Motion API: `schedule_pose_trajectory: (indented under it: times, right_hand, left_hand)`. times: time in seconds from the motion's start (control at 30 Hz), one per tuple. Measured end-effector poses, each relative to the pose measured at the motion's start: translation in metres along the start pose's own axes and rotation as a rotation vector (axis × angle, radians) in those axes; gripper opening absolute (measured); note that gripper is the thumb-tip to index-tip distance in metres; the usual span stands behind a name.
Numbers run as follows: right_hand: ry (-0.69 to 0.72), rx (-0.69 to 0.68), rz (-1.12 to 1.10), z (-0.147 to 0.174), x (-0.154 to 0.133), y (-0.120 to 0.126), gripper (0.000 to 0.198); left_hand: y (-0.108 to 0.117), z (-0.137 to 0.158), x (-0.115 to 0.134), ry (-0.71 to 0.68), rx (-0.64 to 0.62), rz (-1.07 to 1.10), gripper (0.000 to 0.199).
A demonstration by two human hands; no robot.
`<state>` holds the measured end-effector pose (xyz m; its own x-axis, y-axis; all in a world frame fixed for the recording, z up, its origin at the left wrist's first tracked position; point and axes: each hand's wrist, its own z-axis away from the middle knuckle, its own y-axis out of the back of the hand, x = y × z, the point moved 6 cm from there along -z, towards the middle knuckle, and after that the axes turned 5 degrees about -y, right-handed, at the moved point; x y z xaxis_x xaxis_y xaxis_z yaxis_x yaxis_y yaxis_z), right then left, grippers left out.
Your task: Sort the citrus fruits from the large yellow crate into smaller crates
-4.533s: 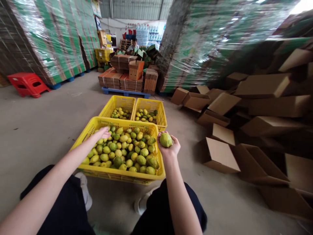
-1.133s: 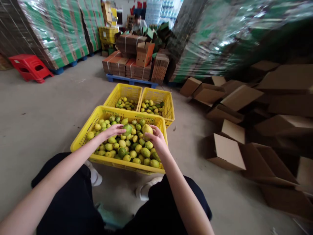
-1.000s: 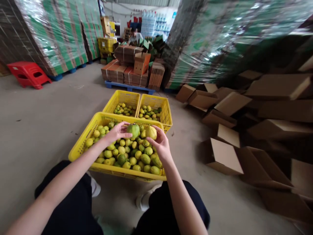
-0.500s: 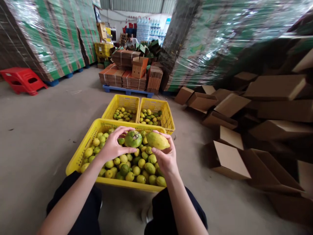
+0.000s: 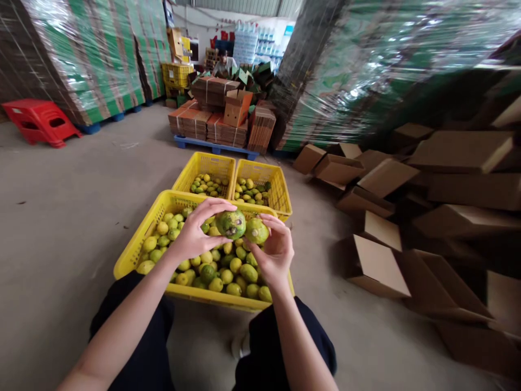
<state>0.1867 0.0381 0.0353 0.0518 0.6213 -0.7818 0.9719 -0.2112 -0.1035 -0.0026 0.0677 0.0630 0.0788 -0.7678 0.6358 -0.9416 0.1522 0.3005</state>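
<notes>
My left hand [image 5: 197, 231] grips a green lemon [image 5: 230, 224] with dark blemishes, fingers on top and thumb beneath. Close beside it, my right hand [image 5: 277, 250] is closed on a yellow-green lemon [image 5: 256, 231], its end turned toward me. Whether the two fruits touch I cannot tell. Both are held above a large yellow crate [image 5: 136, 251] full of yellow and green lemons [image 5: 214, 273]. The hands and fruit hide part of the crate's contents.
Two yellow crates [image 5: 235, 182] holding fewer lemons stand just beyond. Open cardboard boxes [image 5: 380, 260] lie heaped at right. A blue pallet [image 5: 215, 147] carries flattened cartons. At left is a red stool [image 5: 43, 122] by wrapped stacks [image 5: 97, 60]. A person [image 5: 222, 64] is at the back.
The lemon in my right hand has turned from side-on to end-on and moved left, closer to the green one. The green lemon has turned, showing more blemishes. The view has shifted slightly.
</notes>
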Motion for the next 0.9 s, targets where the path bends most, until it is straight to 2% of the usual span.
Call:
schedule_pose_trajectory:
  times: [0.33,0.77,0.9]
  right_hand:
    - [0.050,0.013,0.051,0.0032,-0.0007,-0.0068,0.036]
    - [0.048,0.007,0.069,0.0036,-0.0002,-0.0080,0.038]
    - [0.021,0.020,0.070,0.0037,-0.0003,-0.0045,0.040]
  left_hand:
    - [0.0005,0.0043,0.0005,0.005,-0.021,0.021,0.057]
    - [-0.0022,0.0021,0.0009,0.020,-0.017,0.055,0.061]
    - [-0.0012,0.0035,-0.0035,0.074,0.001,0.081,0.054]
